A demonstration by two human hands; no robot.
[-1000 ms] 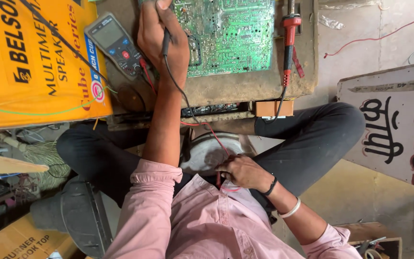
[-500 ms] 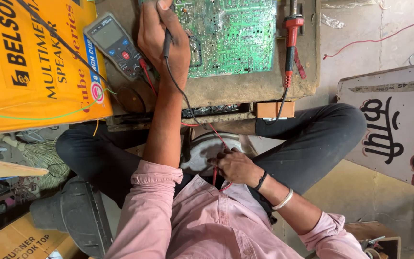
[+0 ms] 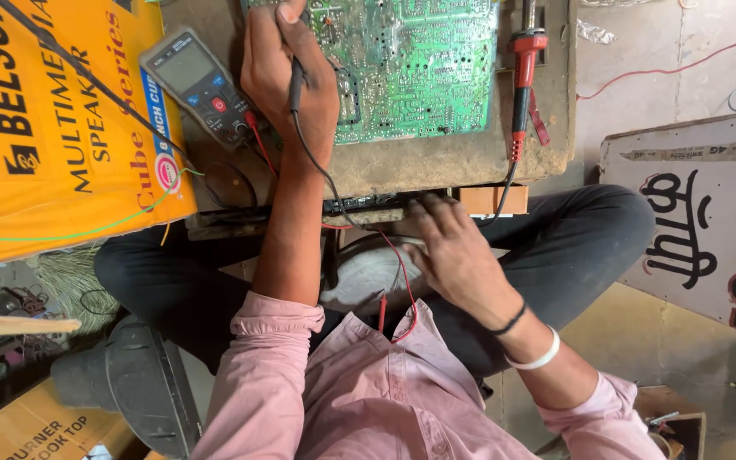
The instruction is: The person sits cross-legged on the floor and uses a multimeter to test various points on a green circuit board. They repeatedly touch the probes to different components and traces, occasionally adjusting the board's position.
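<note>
Black probe [image 3: 296, 81] — left hand [image 3: 287, 72] pinches.

Worn wood, glossy solder and soft cloth around a bench repair.

The worktop [image 3: 436, 166] is rough, stained wood with a dusty, matt face. On it the circuit board [image 3: 411, 60] shows a green lacquered surface dotted with shiny metal solder points. The meter [image 3: 202, 85] has a dull grey plastic shell with a smooth glassy screen, and its black lead [image 3: 317, 162] looks like rubbery, slightly shiny cable. The soldering iron [image 3: 521, 85] carries a glossy red plastic handle. The yellow box [image 3: 53, 128] is smooth printed cardboard with a faint sheen. The pink shirt [image 3: 368, 400] is soft, matt woven cloth, creased at the cuffs.
</note>
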